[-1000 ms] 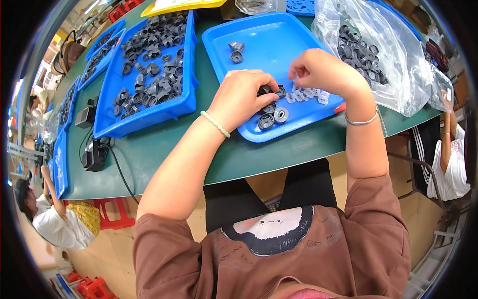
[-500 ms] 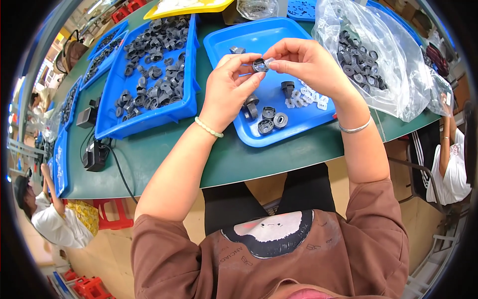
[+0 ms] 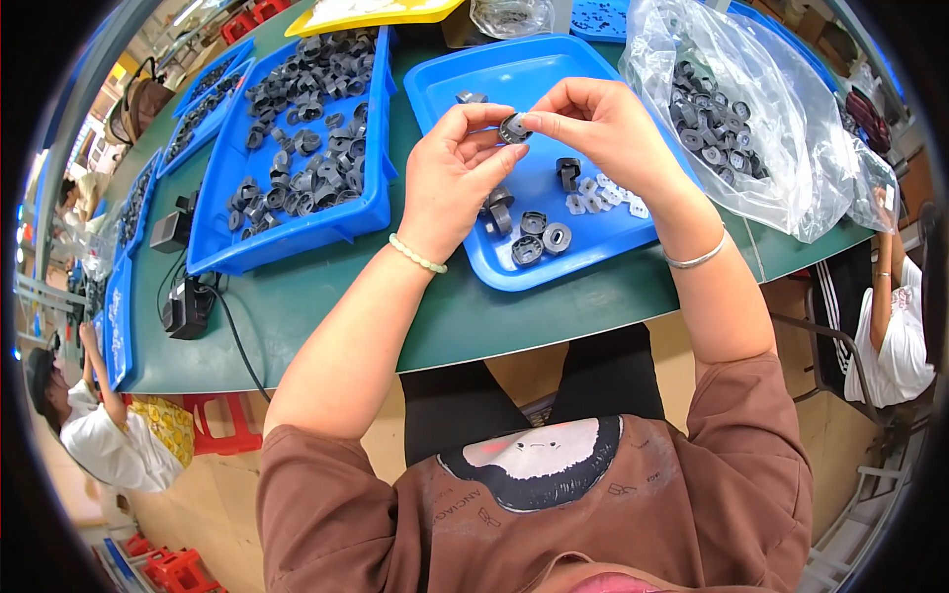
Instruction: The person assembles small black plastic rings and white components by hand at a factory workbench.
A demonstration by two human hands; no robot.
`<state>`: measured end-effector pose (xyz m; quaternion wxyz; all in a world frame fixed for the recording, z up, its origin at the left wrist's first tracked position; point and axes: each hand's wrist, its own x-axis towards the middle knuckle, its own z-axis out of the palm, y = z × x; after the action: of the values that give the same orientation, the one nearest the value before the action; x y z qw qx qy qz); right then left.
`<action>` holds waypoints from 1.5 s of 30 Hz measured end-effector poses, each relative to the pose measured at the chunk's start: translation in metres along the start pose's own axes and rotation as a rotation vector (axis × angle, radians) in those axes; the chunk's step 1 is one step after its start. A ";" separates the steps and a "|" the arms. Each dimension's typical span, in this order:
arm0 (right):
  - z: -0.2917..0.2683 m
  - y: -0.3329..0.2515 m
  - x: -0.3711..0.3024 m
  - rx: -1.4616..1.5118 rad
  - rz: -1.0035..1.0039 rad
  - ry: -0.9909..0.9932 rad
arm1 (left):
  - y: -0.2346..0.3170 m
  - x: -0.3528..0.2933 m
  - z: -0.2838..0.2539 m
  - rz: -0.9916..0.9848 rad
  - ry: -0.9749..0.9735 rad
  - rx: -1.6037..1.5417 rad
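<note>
Over the blue tray (image 3: pixel 583 259), my left hand (image 3: pixel 457 173) grips a small round dark-grey plastic part (image 3: pixel 513 129) between thumb and fingers. The fingertips of my right hand (image 3: pixel 605 127) are pinched together against the right side of that part; whatever is between them is hidden. Below my hands in the tray sit several loose round dark parts (image 3: pixel 556 238), an upright dark part (image 3: pixel 568 174) and a group of small whitish translucent pieces (image 3: pixel 605 194). More dark parts lie partly behind my left wrist.
A deep blue bin (image 3: pixel 371 212) of dark parts stands left, with a black power adapter (image 3: pixel 188 309) and cable beside it. At right lies a clear plastic bag (image 3: pixel 791 148) of dark parts. A yellow tray (image 3: pixel 376 14) is at the back. Other people sit far left and right.
My right fingertips have moved slightly left onto the dark part. The small whitish piece they pinched earlier is now mostly out of sight. The dark part has tilted a little.
</note>
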<state>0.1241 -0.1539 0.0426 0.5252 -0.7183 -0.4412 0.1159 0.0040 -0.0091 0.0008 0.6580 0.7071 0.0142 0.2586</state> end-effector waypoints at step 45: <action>0.024 0.006 -0.004 0.150 -0.072 0.000 | 0.002 0.001 -0.007 -0.115 0.005 -0.416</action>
<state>0.1100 -0.1420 0.0261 0.5815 -0.6606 -0.4568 0.1295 0.0014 -0.0023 0.0026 0.8034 0.5534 0.0024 0.2199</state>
